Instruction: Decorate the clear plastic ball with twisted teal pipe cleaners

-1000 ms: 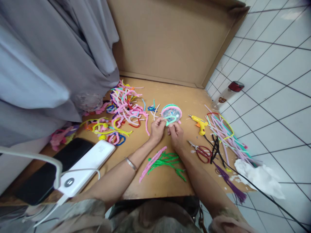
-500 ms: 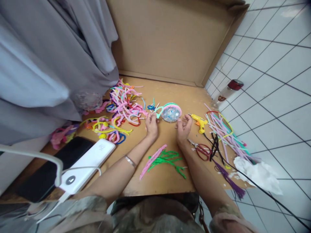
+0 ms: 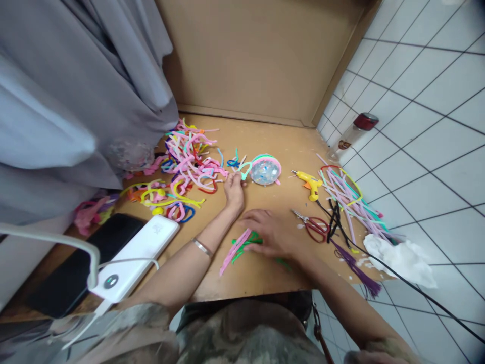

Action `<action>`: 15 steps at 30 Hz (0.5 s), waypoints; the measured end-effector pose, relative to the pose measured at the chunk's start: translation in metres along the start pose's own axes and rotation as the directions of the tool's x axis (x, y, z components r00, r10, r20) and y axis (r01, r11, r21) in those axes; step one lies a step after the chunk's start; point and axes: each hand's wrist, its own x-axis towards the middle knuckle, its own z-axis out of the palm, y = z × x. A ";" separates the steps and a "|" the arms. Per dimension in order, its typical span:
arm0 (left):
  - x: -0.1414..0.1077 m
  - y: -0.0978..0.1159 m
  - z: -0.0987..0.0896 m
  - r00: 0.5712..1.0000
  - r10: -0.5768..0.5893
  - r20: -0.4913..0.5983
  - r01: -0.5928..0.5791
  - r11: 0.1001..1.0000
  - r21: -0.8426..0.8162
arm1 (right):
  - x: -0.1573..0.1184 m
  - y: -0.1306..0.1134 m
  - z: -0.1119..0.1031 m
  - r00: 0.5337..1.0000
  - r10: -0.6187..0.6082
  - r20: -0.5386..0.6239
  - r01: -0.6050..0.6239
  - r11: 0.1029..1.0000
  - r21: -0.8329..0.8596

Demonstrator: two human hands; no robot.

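My left hand (image 3: 234, 191) is closed on the mint-green loop (image 3: 246, 169), beside a clear round ball (image 3: 264, 170) with pink and green bands round its upper edge. My right hand (image 3: 267, 233) hovers over or touches the green pipe cleaners (image 3: 257, 237), its fingers apart and partly bent. Pink pipe cleaners (image 3: 235, 252) lie just left of its fingertips. Part of the green bunch is hidden beneath my palm.
A tangled colourful pile (image 3: 193, 156) lies back left, near a white power bank (image 3: 136, 258) and black phone (image 3: 121, 230). To the right are a yellow glue gun (image 3: 311, 185), red-handled scissors (image 3: 316, 228), pipe cleaners (image 3: 346, 197) and white tissue (image 3: 397, 258).
My right hand has moved from beside the ball toward me and left, over the green pipe cleaners. A small pink end now shows at the ball's lower right. My left hand keeps hold of the loop.
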 end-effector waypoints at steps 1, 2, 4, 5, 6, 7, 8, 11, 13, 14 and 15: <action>0.000 0.000 0.000 1.000 0.011 0.005 -0.011 1.000 -0.002 | -0.003 -0.001 0.005 0.999 0.013 0.031 -0.011 0.999 -0.043; -0.001 0.001 0.000 1.000 0.028 0.012 -0.027 1.000 -0.006 | -0.003 0.001 0.009 0.999 0.031 0.044 -0.028 0.997 -0.076; -0.002 0.002 0.001 0.997 0.062 0.036 -0.061 0.998 -0.011 | -0.001 0.009 0.013 0.997 0.079 0.023 -0.076 0.988 -0.136; -0.002 0.002 0.002 0.996 0.073 0.045 -0.073 0.997 -0.009 | 0.002 0.014 0.014 0.995 0.101 0.003 -0.100 0.981 -0.165; -0.002 0.003 0.002 0.996 0.078 0.050 -0.078 0.997 -0.005 | 0.006 0.020 0.014 0.993 0.120 -0.018 -0.121 0.973 -0.194; -0.001 0.003 0.003 0.996 0.076 0.049 -0.077 0.997 -0.001 | 0.010 0.026 0.013 0.991 0.131 -0.036 -0.135 0.966 -0.221; -0.001 0.003 0.003 0.996 0.074 0.046 -0.074 0.997 0.002 | 0.014 0.031 0.012 0.989 0.138 -0.047 -0.145 0.959 -0.245; 0.002 0.001 0.005 0.996 0.077 0.045 -0.078 0.997 0.009 | 0.025 0.042 0.010 0.988 0.131 -0.079 -0.147 0.957 -0.250; 0.004 0.000 0.005 0.995 0.087 0.047 -0.088 0.996 0.015 | 0.030 0.045 0.011 0.983 0.120 -0.139 -0.145 0.971 -0.190; 0.005 0.000 0.005 0.995 0.088 0.043 -0.089 0.996 0.018 | 0.032 0.046 0.012 0.975 0.120 -0.188 -0.149 0.978 -0.143; 0.006 0.000 0.005 0.996 0.083 0.035 -0.084 0.996 0.018 | 0.035 0.046 0.013 0.960 0.130 -0.249 -0.157 0.984 -0.088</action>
